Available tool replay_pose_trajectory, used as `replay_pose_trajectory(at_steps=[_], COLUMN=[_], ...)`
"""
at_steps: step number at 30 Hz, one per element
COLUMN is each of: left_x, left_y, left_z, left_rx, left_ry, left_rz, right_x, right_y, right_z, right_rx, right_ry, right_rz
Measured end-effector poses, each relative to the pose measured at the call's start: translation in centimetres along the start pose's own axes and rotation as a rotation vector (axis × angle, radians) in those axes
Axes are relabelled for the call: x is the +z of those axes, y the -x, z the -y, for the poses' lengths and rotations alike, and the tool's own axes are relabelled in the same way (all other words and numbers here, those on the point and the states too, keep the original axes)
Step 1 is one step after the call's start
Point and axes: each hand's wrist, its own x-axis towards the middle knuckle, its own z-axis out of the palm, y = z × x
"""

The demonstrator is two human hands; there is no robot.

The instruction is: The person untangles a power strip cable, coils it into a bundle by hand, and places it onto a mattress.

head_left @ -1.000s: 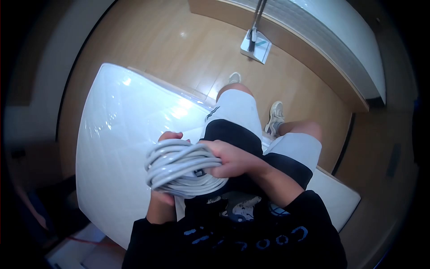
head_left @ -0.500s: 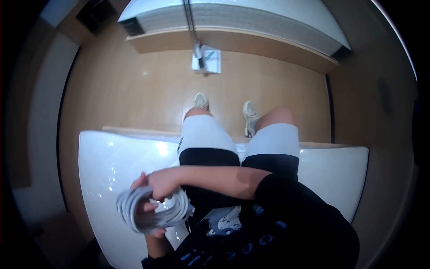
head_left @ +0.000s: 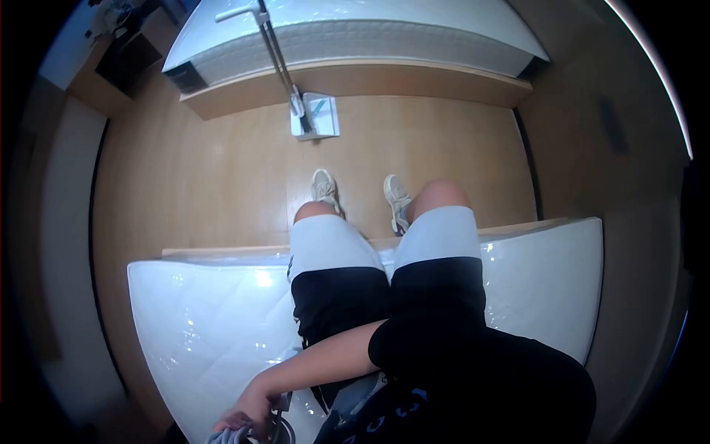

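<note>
My right hand [head_left: 250, 416] reaches across my lap to the lower left, at the bottom edge of the view. Its fingers are curled on a grey coiled cable [head_left: 231, 435], most of which is cut off by the frame. A darker loop of the cable and a small grey block-like piece [head_left: 282, 402] hang just right of the hand. My left hand cannot be made out. Below the hand lies a white mattress [head_left: 200, 318] in shiny plastic wrap, on which I am seated.
A white dustpan [head_left: 325, 122] with a long-handled tool stands on the wooden floor [head_left: 200, 163] ahead of my shoes [head_left: 324, 186]. Beyond it is a second wrapped mattress [head_left: 355, 44] on a wooden bed base [head_left: 370, 78]. A brown panel [head_left: 584, 170] rises at the right.
The cable coil and my right hand have moved down toward the bottom edge. My left hand, earlier at the coil, is no longer distinguishable. The view has shifted, showing more of the far bed.
</note>
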Motion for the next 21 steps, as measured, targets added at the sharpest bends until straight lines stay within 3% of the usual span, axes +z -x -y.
replay_pose_trajectory(at_steps=[4,7,10,12,13,14,17,20,21], left_x=[-3.5,-6.8,-11.8,-14.8,-15.9,-16.1,-9.8,6.9,11.4], left_y=[1.3,2.6,3.7,3.8,3.7,2.9,-0.5,-6.4,-7.2], left_z=[3.0,5.5,7.8,8.3,8.1,7.8,6.8,6.2,3.0], left_rx=[-0.170,-0.264,-0.313,-0.290,-0.268,-0.208,0.037,0.201,0.208], left_ry=[-0.200,-0.338,-0.494,-0.577,-0.609,-0.629,-0.576,-0.320,-0.436], left_rz=[-0.022,-0.025,-0.006,0.034,0.066,0.103,0.193,0.134,0.164], right_x=[2.5,0.4,-2.3,-2.4,-0.5,0.4,-0.3,0.0,0.7], right_y=[3.3,6.2,14.6,19.2,19.1,19.0,18.9,18.8,19.0], right_z=[2.2,2.9,3.5,4.9,7.7,9.5,8.7,6.9,6.8], right_rx=[0.373,0.492,0.533,0.655,0.524,0.349,0.398,0.420,0.392], right_ry=[-0.206,0.000,0.059,0.315,0.111,-0.009,-0.083,0.310,0.384], right_rz=[-0.155,-0.223,-0.499,-0.768,-0.888,-0.839,-0.882,-0.858,-0.871])
